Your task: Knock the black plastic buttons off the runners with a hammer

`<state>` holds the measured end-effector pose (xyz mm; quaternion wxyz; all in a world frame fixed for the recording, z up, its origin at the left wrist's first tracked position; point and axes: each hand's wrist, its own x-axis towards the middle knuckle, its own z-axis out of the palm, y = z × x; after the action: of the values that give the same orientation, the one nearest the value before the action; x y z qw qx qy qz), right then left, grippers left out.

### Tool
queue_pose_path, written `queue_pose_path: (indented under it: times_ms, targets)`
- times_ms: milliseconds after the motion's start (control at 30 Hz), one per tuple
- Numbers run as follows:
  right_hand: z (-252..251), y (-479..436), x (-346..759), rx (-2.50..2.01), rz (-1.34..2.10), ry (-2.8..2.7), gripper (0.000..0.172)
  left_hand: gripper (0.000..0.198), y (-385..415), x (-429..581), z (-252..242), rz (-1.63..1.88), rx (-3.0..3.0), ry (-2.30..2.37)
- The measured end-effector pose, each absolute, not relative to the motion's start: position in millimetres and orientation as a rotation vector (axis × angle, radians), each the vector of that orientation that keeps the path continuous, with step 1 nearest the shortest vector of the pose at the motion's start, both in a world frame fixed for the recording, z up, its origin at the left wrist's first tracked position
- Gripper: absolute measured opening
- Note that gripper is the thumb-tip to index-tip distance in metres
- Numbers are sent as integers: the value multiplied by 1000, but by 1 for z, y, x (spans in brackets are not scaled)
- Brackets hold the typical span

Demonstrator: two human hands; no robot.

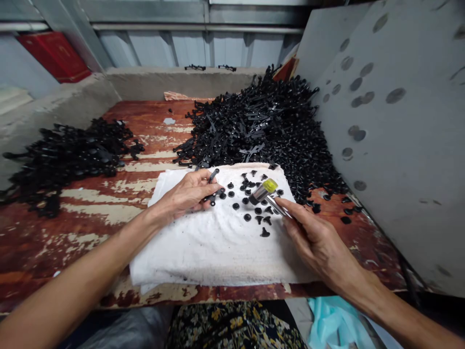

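Left hand grips a black plastic runner piece, held against the folded white towel. Right hand grasps a small yellow-tipped hammer by its slim steel handle, head over small black moulded parts on the towel. Black runner heap lies behind, second heap left, both on a worn red-painted table.

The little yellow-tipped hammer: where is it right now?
In the head view, the hammer is in the right hand, held over the white towel among the small black parts, right of the left hand.
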<state>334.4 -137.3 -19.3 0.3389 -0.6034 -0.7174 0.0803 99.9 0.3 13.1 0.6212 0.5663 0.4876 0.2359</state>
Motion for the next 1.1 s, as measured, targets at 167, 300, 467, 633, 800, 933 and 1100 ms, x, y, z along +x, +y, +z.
queue_pose_path:
  times_ms: [167,300,467,633,800,933,1100]
  targets:
    - [-16,-162,332,-1676,490,-1568,33,16,0,99,14,571,1239,1111]
    - [-23,-169,332,-1689,673,-1330,36,14,0,101,13,588,1167,1161]
    - [-32,-169,333,-1672,810,-1173,44,19,1,104,15,562,1107,1225]
    - [-32,-170,333,-1688,854,-1134,48,22,0,105,14,544,1077,1244]
    - [-33,-171,333,-1679,844,-1140,49,27,-1,105,13,539,1035,1252]
    - [-35,-170,334,-1682,844,-1135,50,28,-1,106,11,531,1021,1262]
    - [-37,-170,334,-1682,833,-1141,48,29,-1,106,10,539,1025,1263]
